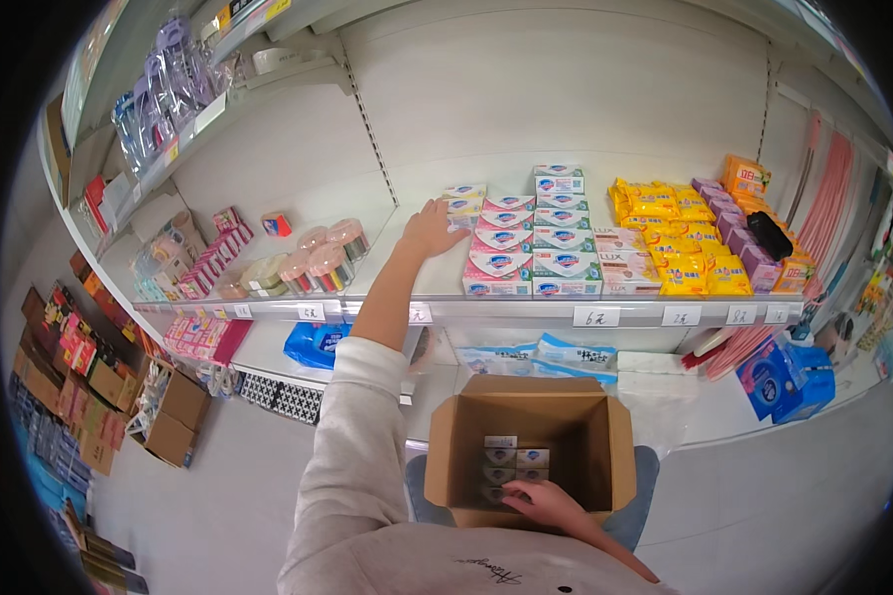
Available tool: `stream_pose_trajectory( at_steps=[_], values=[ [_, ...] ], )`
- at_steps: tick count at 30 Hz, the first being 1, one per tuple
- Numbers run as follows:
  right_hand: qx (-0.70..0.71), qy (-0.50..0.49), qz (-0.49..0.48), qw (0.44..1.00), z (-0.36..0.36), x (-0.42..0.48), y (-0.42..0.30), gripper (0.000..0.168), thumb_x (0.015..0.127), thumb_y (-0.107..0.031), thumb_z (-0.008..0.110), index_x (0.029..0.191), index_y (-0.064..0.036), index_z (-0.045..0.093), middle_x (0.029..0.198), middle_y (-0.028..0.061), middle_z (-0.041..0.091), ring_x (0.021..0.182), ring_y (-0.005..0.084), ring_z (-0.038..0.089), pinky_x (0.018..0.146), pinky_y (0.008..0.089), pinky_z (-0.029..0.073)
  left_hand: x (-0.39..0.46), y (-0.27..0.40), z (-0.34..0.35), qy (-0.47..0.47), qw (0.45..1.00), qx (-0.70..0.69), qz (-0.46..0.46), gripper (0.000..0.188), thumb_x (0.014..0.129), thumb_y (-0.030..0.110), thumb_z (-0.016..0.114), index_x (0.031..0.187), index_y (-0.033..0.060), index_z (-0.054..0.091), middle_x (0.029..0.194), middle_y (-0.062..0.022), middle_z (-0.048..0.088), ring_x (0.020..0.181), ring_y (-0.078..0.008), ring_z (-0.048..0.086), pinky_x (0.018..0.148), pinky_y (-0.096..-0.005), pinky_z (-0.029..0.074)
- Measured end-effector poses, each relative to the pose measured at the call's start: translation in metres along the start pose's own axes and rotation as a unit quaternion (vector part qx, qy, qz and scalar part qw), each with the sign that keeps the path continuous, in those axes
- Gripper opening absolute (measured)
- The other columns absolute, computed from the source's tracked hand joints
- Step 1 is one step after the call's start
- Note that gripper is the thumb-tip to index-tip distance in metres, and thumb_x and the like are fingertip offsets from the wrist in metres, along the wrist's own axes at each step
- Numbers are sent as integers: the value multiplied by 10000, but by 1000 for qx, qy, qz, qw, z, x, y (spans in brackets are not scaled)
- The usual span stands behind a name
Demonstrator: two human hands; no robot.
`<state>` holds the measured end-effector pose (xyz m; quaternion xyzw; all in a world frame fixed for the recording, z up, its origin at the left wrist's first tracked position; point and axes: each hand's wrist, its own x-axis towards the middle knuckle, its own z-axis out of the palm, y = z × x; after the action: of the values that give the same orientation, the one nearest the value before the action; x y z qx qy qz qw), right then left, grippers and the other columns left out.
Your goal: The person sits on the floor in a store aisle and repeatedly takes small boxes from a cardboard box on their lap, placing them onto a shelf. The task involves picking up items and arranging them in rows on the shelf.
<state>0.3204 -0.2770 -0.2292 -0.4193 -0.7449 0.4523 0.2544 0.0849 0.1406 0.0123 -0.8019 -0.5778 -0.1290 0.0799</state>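
On the white shelf, my left hand (pixel 433 229) reaches to a short row of yellow and white soap boxes (pixel 464 206), its fingers at their left side; whether it grips one is not plain. Just right of it stand stacked pink-and-white Safeguard soap boxes (pixel 497 264), then green-and-white soap boxes (pixel 567 264). Below the shelf, an open cardboard box (pixel 446 454) rests at my lap. My right hand (pixel 547 504) is inside it, fingertips at the nearest of several soap boxes (pixel 500 455) on its bottom; its hold is partly hidden.
Lux boxes (pixel 629 271), yellow soap packs (pixel 681 275) and a black object (pixel 769 235) sit farther right. Clear-lidded tubs (pixel 327 264) stand at the left. The shelf's front edge (pixel 491 312) runs above the carton. Blue packages (pixel 789 379) lie on the lower shelf.
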Motion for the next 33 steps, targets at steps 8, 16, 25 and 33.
stream_pose_trajectory(
  at_steps=[8,16,25,33],
  values=[
    [-4,-8,5,1000,2,3,5,368,964,-322,665,1205,-44,661,1022,175,747,937,343,724,833,411,566,0,-4,-6,23,997,64,-23,830,826,604,695,1317,-45,532,1288,-209,590,1241,-344,559,996,-449,507],
    [25,-14,8,1000,5,4,5,349,964,-296,676,1210,-49,660,1036,170,748,953,325,726,833,400,567,-46,-5,-41,143,987,-37,-60,784,700,418,874,1253,-26,542,1163,-216,647,1101,-370,638,885,-449,552],
    [271,52,80,958,2,10,24,319,1017,-206,632,1252,10,639,1060,117,748,939,171,707,874,307,545,-214,38,-57,315,923,-222,2,845,606,157,955,1306,13,504,1276,-183,620,1142,-346,624,915,-406,526],
    [452,28,125,883,-33,26,6,735,1073,-612,222,1356,-11,536,1057,138,718,920,212,720,823,326,574,-376,122,63,79,936,-326,109,754,572,112,941,1203,77,530,1289,-145,603,1121,-358,605,897,-429,520]
  ],
)
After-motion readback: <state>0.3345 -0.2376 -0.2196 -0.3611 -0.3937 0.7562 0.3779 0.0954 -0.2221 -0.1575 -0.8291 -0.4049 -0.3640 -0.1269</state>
